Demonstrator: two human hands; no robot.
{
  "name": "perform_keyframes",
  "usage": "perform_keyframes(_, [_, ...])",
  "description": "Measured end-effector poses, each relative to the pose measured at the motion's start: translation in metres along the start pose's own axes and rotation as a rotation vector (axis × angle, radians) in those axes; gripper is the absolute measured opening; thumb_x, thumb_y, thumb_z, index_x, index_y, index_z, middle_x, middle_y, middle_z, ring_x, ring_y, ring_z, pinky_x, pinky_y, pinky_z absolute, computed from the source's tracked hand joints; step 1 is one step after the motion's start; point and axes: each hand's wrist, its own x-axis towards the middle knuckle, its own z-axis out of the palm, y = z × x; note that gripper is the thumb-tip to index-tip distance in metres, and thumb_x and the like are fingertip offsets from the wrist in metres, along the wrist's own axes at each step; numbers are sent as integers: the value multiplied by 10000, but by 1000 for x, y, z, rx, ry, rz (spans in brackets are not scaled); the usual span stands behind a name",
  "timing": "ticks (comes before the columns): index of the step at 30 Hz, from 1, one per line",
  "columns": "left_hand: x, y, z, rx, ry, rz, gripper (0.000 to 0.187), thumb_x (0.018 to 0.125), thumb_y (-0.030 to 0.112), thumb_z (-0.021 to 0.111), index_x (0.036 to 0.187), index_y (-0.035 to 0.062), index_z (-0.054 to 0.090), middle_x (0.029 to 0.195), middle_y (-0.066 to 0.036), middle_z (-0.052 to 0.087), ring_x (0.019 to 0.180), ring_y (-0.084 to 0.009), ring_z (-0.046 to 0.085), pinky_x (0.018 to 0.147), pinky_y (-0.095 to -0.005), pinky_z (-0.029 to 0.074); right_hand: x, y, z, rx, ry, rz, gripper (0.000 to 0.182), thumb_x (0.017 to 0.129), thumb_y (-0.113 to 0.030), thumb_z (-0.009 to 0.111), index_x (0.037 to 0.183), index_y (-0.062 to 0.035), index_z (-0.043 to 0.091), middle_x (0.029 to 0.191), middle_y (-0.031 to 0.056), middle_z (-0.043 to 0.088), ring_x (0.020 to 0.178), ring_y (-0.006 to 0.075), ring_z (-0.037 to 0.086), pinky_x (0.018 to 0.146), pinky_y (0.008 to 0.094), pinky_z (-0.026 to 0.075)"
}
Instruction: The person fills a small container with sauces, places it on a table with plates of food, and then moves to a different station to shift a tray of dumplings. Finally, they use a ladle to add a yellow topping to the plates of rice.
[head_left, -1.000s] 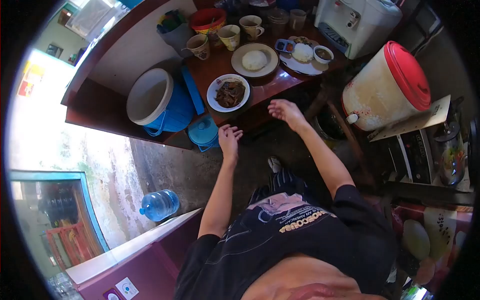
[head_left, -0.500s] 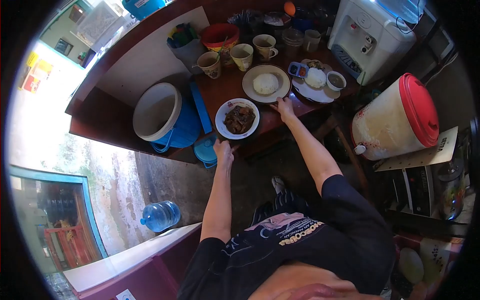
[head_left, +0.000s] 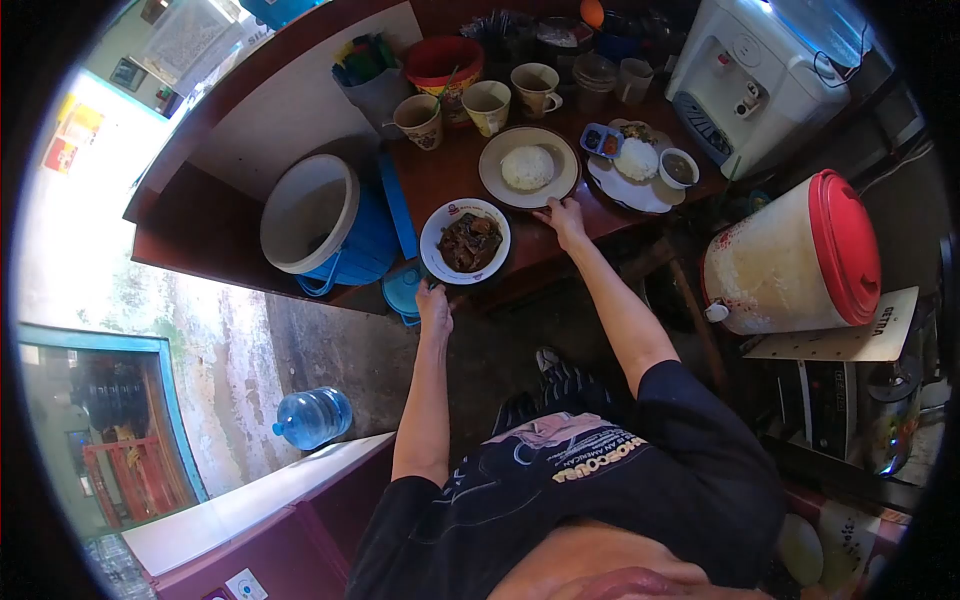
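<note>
Here, left hand (head_left: 433, 300) gripping dark-food plate (head_left: 464, 241) rim, right hand (head_left: 562, 217) on rice plate (head_left: 528, 167), grips unclear.

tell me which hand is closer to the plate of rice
Right. The right hand is at the near rim of the plate of rice, touching or almost touching it. The left hand is farther off, at the table edge below the plate of dark food.

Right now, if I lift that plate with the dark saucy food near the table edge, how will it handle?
The plate looks like rigid ceramic, probably breakable if dropped. Its dark, wet-looking food may slide if tilted. It sits near the table edge, with the left hand by its rim, so keep it level.
</note>
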Motion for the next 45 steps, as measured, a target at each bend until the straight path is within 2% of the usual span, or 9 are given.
perform_keyframes(12, [-87,-50,1,-1,-90,17,177,885,124,408,999,-7,444,828,-149,575,735,-234,594,666,-336,518,-166,-16,-82,-428,-85,-9,328,867,-298,533,667,-42,569,529,18,524,434,68,435,418,208,308])
perform_keyframes(16, [-159,-57,57,347,-436,416,145,884,81,426,946,-10,521,831,-99,594,730,-143,579,675,-247,470,-254,25,-93,-408,-36,175,476,855,-430,510,537,-76,528,481,-26,421,457,67,385,439,227,287])
perform_keyframes(18, [-204,-49,77,322,-646,413,128,862,67,471,934,-7,547,844,-89,583,779,-134,565,692,-243,441,-284,66,-110,-162,-178,205,388,874,-400,476,726,-55,571,665,8,522,606,97,485,549,242,388])
perform_keyframes(21, [-240,-59,82,565,-904,1072,180,774,56,500,932,-5,562,952,-169,545,963,-300,513,843,-369,399,-328,98,-112,206,-267,199,399,894,-394,414,942,-26,561,894,72,569,815,145,537,717,268,438])
perform_keyframes(28, [-285,-134,31,662,-1166,1082,395,699,237,476,1010,16,577,1076,-193,515,1035,-398,424,928,-491,305,-429,111,-118,843,-400,301,525,922,-386,277,1242,14,386,1230,160,457,1148,239,435,1000,330,324])
perform_keyframes(35, [-325,-204,85,823,-1499,1227,357,814,229,393,1060,3,520,1035,-187,532,1016,-354,472,911,-431,340,-486,125,-222,717,271,208,431,933,-381,312,1205,-77,450,1174,90,511,1079,192,485,966,340,348])
perform_keyframes(37, [-308,-228,86,897,-1643,1064,376,857,269,365,1022,-17,545,957,-153,577,942,-311,530,856,-384,392,-525,107,-215,647,263,69,487,919,-428,343,1234,-66,427,1163,80,522,1075,184,489,962,321,350])
perform_keyframes(39, [-287,-261,75,1006,-1633,204,512,886,414,335,987,-33,563,895,-128,603,875,-250,571,786,-344,430,-549,126,-221,640,334,-25,509,919,-432,351,1235,-43,436,1191,75,511,1103,181,477,962,314,352])
perform_keyframes(45, [-350,-391,152,1353,-1693,-304,725,836,627,266,1087,-1,527,1007,-153,583,955,-262,565,820,-390,430,-593,119,-349,104,588,-434,440,943,-361,338,1193,-30,487,1200,105,511,1119,201,475,953,318,354])
